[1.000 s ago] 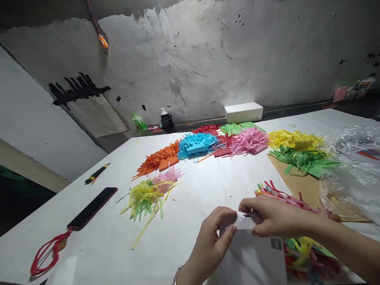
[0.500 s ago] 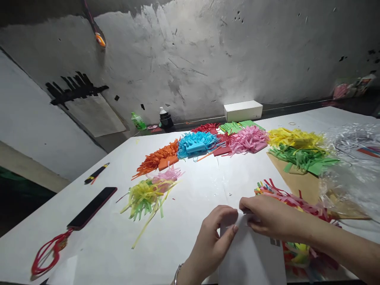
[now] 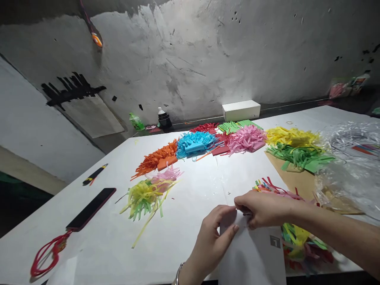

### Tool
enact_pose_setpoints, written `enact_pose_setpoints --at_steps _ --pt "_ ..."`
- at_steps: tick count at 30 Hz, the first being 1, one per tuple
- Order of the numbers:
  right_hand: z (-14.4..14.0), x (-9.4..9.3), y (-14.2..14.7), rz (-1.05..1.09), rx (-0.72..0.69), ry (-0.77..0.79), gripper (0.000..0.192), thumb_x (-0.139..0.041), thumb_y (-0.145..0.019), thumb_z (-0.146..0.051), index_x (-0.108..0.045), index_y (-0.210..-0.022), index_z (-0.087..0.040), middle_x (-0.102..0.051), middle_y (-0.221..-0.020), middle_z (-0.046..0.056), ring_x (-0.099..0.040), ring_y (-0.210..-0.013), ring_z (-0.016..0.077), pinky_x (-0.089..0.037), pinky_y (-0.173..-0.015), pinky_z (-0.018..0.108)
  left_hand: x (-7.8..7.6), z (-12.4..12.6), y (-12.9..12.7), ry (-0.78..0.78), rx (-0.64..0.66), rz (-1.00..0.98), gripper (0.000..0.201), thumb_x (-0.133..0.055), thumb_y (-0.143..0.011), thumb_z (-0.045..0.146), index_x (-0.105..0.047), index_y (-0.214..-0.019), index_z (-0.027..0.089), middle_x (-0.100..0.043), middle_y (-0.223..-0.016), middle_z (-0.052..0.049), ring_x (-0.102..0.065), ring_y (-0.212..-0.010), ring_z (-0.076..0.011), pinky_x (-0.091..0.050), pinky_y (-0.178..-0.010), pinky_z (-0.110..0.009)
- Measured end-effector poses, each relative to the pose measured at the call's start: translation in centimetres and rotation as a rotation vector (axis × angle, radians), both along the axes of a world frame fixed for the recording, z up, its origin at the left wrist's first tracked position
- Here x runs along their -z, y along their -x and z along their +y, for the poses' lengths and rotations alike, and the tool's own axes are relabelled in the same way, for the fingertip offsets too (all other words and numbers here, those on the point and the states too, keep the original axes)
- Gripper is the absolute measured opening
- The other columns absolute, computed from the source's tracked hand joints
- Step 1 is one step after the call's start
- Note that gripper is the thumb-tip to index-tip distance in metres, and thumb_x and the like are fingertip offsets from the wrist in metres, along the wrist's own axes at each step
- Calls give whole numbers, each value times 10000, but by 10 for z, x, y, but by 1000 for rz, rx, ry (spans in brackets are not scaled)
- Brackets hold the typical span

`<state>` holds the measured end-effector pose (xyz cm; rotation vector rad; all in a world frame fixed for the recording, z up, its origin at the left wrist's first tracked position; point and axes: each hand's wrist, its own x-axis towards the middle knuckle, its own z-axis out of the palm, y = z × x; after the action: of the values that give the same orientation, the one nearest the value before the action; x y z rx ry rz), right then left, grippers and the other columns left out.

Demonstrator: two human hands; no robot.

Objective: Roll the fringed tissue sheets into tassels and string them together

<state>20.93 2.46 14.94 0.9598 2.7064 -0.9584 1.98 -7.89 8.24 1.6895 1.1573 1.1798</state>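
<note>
A white sheet of paper or thin card (image 3: pixel 252 253) with a small grey printed square sits at the front edge of the table, in front of me. My left hand (image 3: pixel 212 241) holds its upper left edge, thumb on the near face and fingers behind. Curled at the top edge of the sheet is my right hand (image 3: pixel 258 208), closed and pinching there; a tiny dark spot shows under its fingers, too small to name. Shredded multicoloured paper strips (image 3: pixel 299 241) lie beside and under my right forearm.
Bundles of fringed paper, orange (image 3: pixel 160 156), blue (image 3: pixel 196 143), pink (image 3: pixel 247 138) and yellow (image 3: pixel 292 136), line the back. Loose yellow-green strips (image 3: pixel 145 196) lie left of centre. A phone (image 3: pixel 92 209) and a cutter (image 3: pixel 95 174) are at left, clear plastic (image 3: pixel 350 178) at right.
My right hand has shifted slightly left and up along the top edge of the sheet, uncovering more of the grey square. My left hand stays nearly in place.
</note>
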Motion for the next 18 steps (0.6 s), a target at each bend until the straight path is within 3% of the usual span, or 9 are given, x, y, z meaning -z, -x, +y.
enact_pose_setpoints --at_steps 5,9,11,13,15,18 --pt "6 4 -11 35 -6 173 272 -802 -704 -348 -575 -751 -206 -501 -646 -83 -474 -607 109 -295 -507 221 8 -4 3 58 -109 -21 252 -632 -961 324 -681 -1189 230 -711 -1119 -88 -670 -998 -224 -521 -857 -316" --pt "-6 10 -22 64 95 151 337 -693 -809 -341 -469 -598 -202 -404 -529 -70 -374 -533 105 -213 -495 261 13 -7 -2 166 -166 -177 544 -686 -912 485 -530 -1374 244 -726 -1046 -69 -678 -906 -216 -529 -803 -307" --pt "-11 13 -25 89 123 170 376 -707 -803 -380 -446 -598 -204 -381 -529 -73 -343 -531 101 -196 -489 266 11 -7 -5 250 -159 -191 524 -671 -904 549 -596 -1299 213 -724 -875 -42 -652 -788 -196 -505 -724 -280" --pt "-14 15 -26 118 104 231 467 -669 -840 -503 -405 -594 -206 -320 -543 -76 -308 -530 95 -193 -481 264 7 -5 -6 335 -158 -176 446 -657 -902 581 -706 -1103 186 -684 -745 -21 -577 -674 -157 -442 -625 -244" --pt "-15 16 -29 151 94 272 521 -558 -907 -576 -366 -594 -206 -267 -569 -70 -282 -535 94 -193 -482 264 4 -4 -5 396 -139 -220 447 -670 -885 603 -747 -997 176 -660 -710 -13 -519 -632 -129 -387 -575 -220" --pt "-20 18 -31 191 134 247 471 -462 -972 -517 -454 -627 -196 -328 -577 -58 -312 -554 100 -219 -510 265 3 -3 -3 528 -78 -411 481 -732 -822 628 -764 -994 180 -653 -695 -6 -512 -616 -114 -373 -562 -203"
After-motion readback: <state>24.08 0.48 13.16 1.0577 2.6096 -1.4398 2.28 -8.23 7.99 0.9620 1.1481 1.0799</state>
